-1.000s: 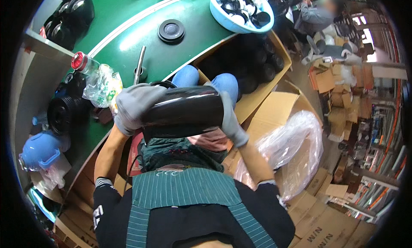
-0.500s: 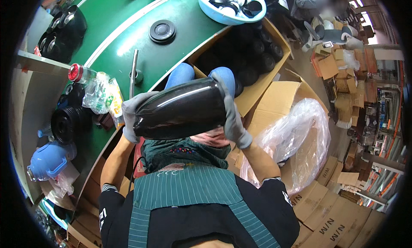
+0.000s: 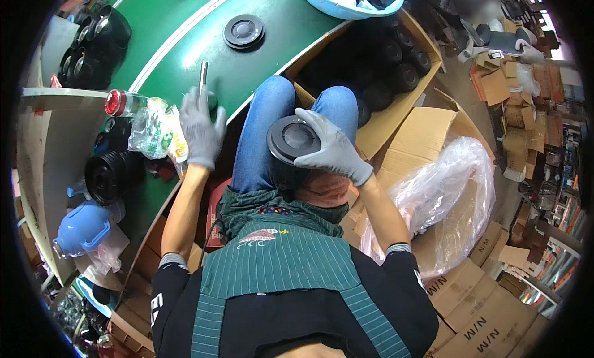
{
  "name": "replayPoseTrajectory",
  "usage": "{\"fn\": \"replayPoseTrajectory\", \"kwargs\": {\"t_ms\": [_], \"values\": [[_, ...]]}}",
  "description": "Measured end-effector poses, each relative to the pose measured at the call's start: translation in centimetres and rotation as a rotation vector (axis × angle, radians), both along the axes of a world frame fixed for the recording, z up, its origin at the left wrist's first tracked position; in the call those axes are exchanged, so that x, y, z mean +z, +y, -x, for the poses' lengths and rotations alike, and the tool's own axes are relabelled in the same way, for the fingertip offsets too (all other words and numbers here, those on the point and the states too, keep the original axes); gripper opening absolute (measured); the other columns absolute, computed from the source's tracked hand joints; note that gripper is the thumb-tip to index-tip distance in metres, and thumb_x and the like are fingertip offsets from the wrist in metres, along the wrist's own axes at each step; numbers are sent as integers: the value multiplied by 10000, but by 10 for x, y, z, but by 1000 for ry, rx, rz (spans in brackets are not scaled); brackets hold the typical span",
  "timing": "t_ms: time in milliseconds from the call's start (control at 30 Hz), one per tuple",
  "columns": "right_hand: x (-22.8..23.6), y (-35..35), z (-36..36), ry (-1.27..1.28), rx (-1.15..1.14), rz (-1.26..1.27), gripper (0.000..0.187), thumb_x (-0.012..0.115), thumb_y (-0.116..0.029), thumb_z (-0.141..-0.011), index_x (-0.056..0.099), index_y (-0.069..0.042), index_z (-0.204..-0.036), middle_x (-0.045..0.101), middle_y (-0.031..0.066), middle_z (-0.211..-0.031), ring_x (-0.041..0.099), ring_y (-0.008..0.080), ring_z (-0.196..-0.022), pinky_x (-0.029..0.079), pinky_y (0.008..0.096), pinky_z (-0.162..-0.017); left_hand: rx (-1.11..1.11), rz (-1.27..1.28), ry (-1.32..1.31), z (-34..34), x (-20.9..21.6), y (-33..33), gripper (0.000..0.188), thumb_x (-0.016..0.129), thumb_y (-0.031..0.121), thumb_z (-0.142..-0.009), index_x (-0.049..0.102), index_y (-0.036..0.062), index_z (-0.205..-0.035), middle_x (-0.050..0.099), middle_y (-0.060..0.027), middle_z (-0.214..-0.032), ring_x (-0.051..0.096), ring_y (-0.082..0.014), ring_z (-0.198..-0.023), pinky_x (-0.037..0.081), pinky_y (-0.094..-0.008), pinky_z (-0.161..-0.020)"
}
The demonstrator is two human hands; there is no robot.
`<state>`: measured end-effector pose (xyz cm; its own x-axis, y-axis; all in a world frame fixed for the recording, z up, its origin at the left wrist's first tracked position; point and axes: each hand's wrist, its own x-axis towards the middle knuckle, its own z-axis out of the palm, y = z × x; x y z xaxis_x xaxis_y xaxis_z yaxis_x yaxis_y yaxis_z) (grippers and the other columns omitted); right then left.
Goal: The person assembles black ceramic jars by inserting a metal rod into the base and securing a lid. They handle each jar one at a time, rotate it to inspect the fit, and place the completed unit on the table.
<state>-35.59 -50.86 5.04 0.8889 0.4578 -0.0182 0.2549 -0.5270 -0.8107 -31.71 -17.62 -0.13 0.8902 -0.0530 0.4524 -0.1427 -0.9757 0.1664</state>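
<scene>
My right hand point(image 3: 331, 149), in a grey glove, grips the black vessel point(image 3: 293, 139) from its right side, with thumb and fingers around the rim. The vessel stands on end between my thighs; its round, ringed end faces up and most of its body is hidden. My gloved left hand point(image 3: 202, 130) is over the green table's edge, fingers stretched upward and thumb apart. It overlaps the lower part of an upright metal rod point(image 3: 203, 75); whether it touches the rod I cannot tell.
Black discs point(image 3: 244, 32) lie on the green table point(image 3: 185, 64). A blue basin point(image 3: 346, 10) of small parts is at the back. A carton point(image 3: 427, 39) of black pieces stands ahead right, near clear plastic wrap point(image 3: 458, 197). A blue jug point(image 3: 83, 228) sits left.
The glossy black vessel has gone from lying sideways in both hands to standing between my thighs. My left hand has let go and moved up toward the rod; my right hand keeps hold.
</scene>
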Motion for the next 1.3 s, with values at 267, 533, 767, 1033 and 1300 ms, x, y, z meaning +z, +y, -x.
{"fn": "replayPoseTrajectory", "kwargs": {"t_ms": [267, 533, 767, 1033, 1300], "values": [[-16, 5, 13, 94, -165, -402, 1261, 848, -637, -821, 214, -46, -1737, 475, 206, -1661, 508, 331, -1517, 377, 454, -1276, -182, 1091, 682, -43, 11, -9, 682, 722, -31, -997, 476, 57, -1627, 773, -119, -1212, 751, -191, -1093, 619, -314, -949], [20, 24, -5, 489, -667, -1242, 1064, 446, -788, -1053, 172, -22, -1739, 594, 224, -1486, 591, 333, -1410, 435, 502, -1241, -788, 201, 1019, -47, 148, -91, 729, 888, 202, -791, 651, 112, -1474, 719, -202, -1228, 722, -431, -1080, 573, -463, -944], [-13, 26, -55, 670, -333, -1425, 452, 571, -235, -1150, 548, 79, -1475, 421, -82, -709, 518, 61, -693, 604, 396, -984, -778, 323, 694, 16, 166, -95, 930, 811, 356, -947, 355, -94, -1622, 555, -357, -1428, 544, -501, -1376, 415, -541, -1182], [-54, 89, -95, 1138, 97, -1611, 537, 627, -151, -1094, 492, 147, -1520, 610, -54, -776, 680, 87, -725, 657, 397, -916, -704, 438, 432, 64, 167, -154, 985, 774, 467, -930, 357, -58, -1650, 456, -291, -1610, 389, -487, -1555, 231, -634, -1297], [-59, 50, -93, 804, -22, -1171, 458, 589, -176, -1103, 598, -2, -1526, 618, -45, -872, 652, 64, -827, 611, 244, -782, -529, 535, 508, 52, 151, -115, 932, 805, 310, -890, 372, -30, -1642, 469, -310, -1591, 436, -492, -1506, 348, -551, -1258]]}}
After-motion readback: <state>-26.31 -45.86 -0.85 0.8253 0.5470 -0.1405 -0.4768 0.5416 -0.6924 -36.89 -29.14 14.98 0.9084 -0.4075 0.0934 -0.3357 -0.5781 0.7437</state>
